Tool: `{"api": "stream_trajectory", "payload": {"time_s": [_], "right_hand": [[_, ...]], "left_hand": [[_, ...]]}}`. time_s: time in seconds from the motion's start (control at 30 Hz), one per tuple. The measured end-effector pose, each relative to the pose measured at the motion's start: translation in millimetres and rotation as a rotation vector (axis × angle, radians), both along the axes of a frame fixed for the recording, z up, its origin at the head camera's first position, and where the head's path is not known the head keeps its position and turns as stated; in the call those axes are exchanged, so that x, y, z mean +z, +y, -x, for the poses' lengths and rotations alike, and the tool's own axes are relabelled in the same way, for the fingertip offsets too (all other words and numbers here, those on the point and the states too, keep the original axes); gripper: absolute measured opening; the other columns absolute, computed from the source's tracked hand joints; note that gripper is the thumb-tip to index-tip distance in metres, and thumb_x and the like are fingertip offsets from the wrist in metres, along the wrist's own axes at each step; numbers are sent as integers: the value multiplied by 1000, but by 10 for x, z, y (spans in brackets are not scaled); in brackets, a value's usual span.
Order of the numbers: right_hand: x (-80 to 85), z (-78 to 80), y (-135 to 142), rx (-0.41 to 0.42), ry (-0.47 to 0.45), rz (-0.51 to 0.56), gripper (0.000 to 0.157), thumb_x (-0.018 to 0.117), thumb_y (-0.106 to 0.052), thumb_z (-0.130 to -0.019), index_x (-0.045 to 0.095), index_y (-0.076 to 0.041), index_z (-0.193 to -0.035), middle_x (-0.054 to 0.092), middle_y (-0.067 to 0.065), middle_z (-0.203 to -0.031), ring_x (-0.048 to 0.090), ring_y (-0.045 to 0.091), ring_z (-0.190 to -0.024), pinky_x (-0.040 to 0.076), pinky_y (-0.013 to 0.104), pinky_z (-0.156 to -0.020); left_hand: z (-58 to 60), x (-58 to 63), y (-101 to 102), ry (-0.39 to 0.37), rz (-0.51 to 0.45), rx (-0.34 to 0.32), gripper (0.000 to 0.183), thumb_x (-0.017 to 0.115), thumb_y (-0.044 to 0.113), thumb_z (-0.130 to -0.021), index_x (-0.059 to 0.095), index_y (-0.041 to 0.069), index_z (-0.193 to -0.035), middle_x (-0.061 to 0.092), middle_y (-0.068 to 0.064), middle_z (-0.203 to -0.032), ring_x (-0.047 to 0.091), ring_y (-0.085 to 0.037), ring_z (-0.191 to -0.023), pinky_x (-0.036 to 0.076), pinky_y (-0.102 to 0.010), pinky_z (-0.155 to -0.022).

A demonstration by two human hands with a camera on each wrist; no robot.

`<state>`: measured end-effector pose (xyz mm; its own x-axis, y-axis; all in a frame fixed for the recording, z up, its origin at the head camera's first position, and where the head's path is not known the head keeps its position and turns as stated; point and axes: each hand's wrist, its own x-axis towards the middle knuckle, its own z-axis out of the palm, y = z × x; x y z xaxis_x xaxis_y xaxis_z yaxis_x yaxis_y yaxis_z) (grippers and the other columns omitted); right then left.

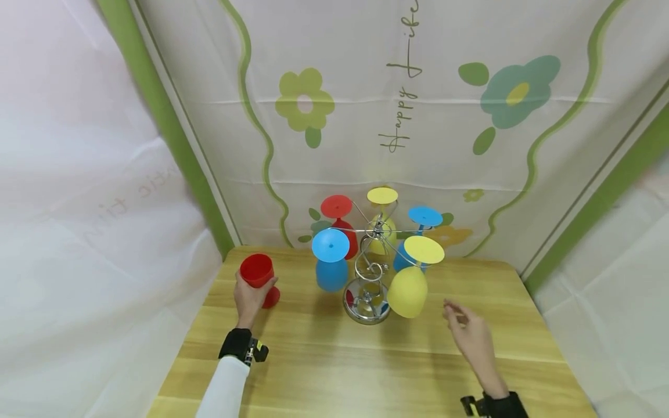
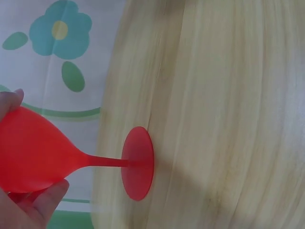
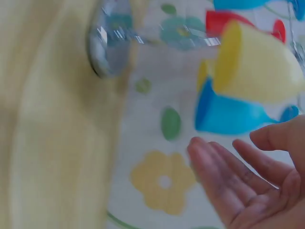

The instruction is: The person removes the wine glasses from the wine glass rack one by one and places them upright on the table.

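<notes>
At the table's left side my left hand [image 1: 250,299] grips a red goblet [image 1: 257,270] round its bowl, mouth upward. In the left wrist view the goblet's thin stem and round foot [image 2: 138,163] show, with fingers on either side of the bowl. My right hand [image 1: 473,339] is over the right part of the table, holding nothing, its fingers loosely bent. Nearest to it hangs a yellow goblet [image 1: 409,291], upside down on a chrome wire rack [image 1: 377,229]; a gap parts the two. In the right wrist view that yellow goblet [image 3: 259,64] appears beyond the fingertips.
The rack's round chrome base [image 1: 367,302] stands mid-table. Also hanging upside down are blue goblets [image 1: 331,274] [image 1: 405,255], a red goblet [image 1: 349,238] and a farther yellow goblet [image 1: 384,235]. A printed curtain [image 1: 360,157] closes off the wooden table's [image 1: 324,371] back.
</notes>
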<state>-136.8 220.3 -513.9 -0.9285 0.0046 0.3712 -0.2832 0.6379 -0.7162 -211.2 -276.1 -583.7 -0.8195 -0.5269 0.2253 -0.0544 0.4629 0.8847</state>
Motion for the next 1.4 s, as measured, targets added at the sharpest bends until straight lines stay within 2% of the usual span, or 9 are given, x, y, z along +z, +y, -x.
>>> {"api": "stream_trajectory", "payload": {"time_s": [0.13, 0.23, 0.33, 0.47, 0.6, 0.73, 0.93, 1.23, 1.4], "right_hand": [[364, 153, 136, 7, 126, 25, 41, 57, -5, -94, 47, 0, -133, 57, 25, -121, 59, 33, -98, 48, 9, -74], [675, 259, 169, 42, 265, -21, 68, 68, 0, -84, 34, -6, -144, 43, 22, -138, 45, 35, -118, 41, 19, -96], [952, 306, 140, 134, 378, -90, 90, 76, 1, -72, 27, -10, -147, 32, 14, -147, 32, 32, -128, 28, 28, -109], [1169, 288, 32, 349, 441, -144, 80, 69, -7, -75, 29, -3, -145, 27, 15, -149, 26, 36, -131, 20, 23, -111], [1244, 330, -133, 545, 460, -218, 66, 56, -10, -81, 32, 6, -141, 28, 23, -147, 24, 41, -130, 16, 29, -113], [1259, 408, -273, 610, 474, -326, 61, 51, 1, -80, 37, 5, -139, 35, 23, -144, 29, 41, -128, 14, 35, -114], [1242, 468, -334, 575, 524, -441, 63, 48, 17, -75, 44, 3, -135, 44, 21, -138, 36, 36, -125, 24, 43, -111], [1188, 520, -318, 524, 572, -512, 58, 45, 14, -79, 44, 2, -136, 47, 20, -136, 41, 33, -122, 36, 47, -102], [1207, 519, -314, 504, 550, -537, 66, 54, 22, -74, 45, 2, -136, 48, 19, -135, 41, 32, -123, 36, 45, -102]], "left_hand": [[10, 43, -25, 4, -6, -11, 94, 85, 36, -68, 31, 3, -137, 50, -21, -126, 47, -33, -110, 46, -56, -90], [13, 48, -41, 14, -12, -13, 92, 85, 36, -68, 32, 4, -137, 51, -21, -126, 47, -32, -110, 46, -55, -90], [1, 22, -44, 19, -9, -19, 91, 85, 36, -68, 33, 4, -136, 51, -20, -125, 48, -32, -109, 47, -56, -88], [-46, -47, -23, -6, -8, -30, 91, 86, 36, -67, 34, 3, -134, 53, -21, -123, 49, -33, -107, 48, -56, -87], [-73, -82, -2, -22, -12, -27, 91, 87, 36, -66, 35, 4, -134, 54, -21, -122, 50, -33, -106, 47, -55, -87], [-62, -40, 3, -9, -30, -25, 90, 86, 34, -68, 33, 4, -135, 52, -21, -122, 48, -34, -107, 46, -57, -88], [-52, 30, -15, -11, -32, -28, 91, 84, 34, -69, 30, 4, -136, 50, -22, -124, 47, -34, -108, 46, -58, -88], [-29, 28, -12, -13, -32, -17, 88, 84, 34, -70, 31, 5, -135, 50, -20, -125, 47, -33, -109, 45, -57, -90], [-8, -11, -8, 6, -27, -15, 89, 84, 35, -70, 31, 5, -135, 50, -20, -125, 47, -32, -109, 45, -57, -90]]}}
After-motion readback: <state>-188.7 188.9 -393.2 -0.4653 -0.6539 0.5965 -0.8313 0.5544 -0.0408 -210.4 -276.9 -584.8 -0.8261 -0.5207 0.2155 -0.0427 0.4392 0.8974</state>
